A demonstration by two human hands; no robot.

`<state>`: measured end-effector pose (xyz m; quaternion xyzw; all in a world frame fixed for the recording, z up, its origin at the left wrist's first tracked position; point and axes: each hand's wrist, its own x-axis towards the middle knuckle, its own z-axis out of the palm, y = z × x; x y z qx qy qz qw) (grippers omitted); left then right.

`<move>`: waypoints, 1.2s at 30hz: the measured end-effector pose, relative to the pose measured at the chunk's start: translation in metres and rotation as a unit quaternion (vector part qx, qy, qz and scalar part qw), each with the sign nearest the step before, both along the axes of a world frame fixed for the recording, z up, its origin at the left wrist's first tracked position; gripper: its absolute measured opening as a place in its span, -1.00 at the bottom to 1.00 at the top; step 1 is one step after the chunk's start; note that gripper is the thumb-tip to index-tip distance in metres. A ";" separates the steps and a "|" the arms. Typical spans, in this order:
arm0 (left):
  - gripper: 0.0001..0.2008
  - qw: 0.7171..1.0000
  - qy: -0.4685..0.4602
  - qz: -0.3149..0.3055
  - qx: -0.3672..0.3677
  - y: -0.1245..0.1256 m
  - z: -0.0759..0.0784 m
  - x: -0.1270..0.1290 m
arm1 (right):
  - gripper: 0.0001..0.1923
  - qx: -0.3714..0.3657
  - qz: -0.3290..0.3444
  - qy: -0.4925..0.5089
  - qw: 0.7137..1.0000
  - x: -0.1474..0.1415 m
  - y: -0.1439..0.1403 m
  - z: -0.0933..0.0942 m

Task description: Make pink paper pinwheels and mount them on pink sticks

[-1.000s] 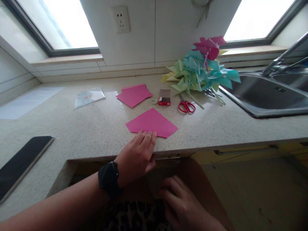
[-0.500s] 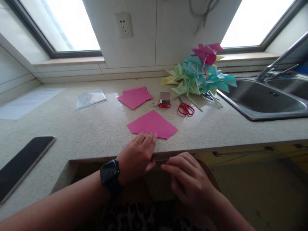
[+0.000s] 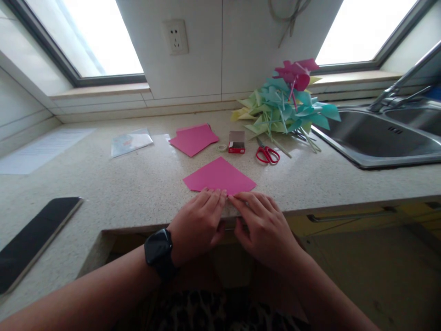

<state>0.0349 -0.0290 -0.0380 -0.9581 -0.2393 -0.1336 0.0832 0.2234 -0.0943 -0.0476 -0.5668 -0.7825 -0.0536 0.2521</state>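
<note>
One pink square paper sheet (image 3: pixel 219 175) is being pressed flat on the speckled stone bench (image 3: pixel 138 184) by two flattened hands, left hand (image 3: pixel 199 222) and right hand (image 3: pixel 262 225); its near corner is being hidden by fingertips.

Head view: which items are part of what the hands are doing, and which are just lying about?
In hand:
- pink sheet, near edge under the fingertips
- left hand and right hand, both flat on that edge

Lying about:
- pink stack
- red box
- tape roll
- scissors
- pinwheels
- plastic bag
- phone
- sink
</note>
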 end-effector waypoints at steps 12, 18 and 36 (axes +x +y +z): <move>-0.44 1.000 -0.005 0.000 0.016 0.001 -0.005 -0.001 | -0.49 -0.044 -0.035 -0.005 0.998 -0.006 0.002 0.009; -0.42 1.000 -0.013 0.012 -0.023 0.000 -0.001 -0.001 | -0.48 -0.064 -0.042 -0.001 0.997 -0.006 0.002 0.011; -0.40 0.999 0.005 0.027 -0.028 0.001 0.007 0.000 | -0.37 -0.077 -0.056 -0.012 0.995 -0.005 0.005 0.012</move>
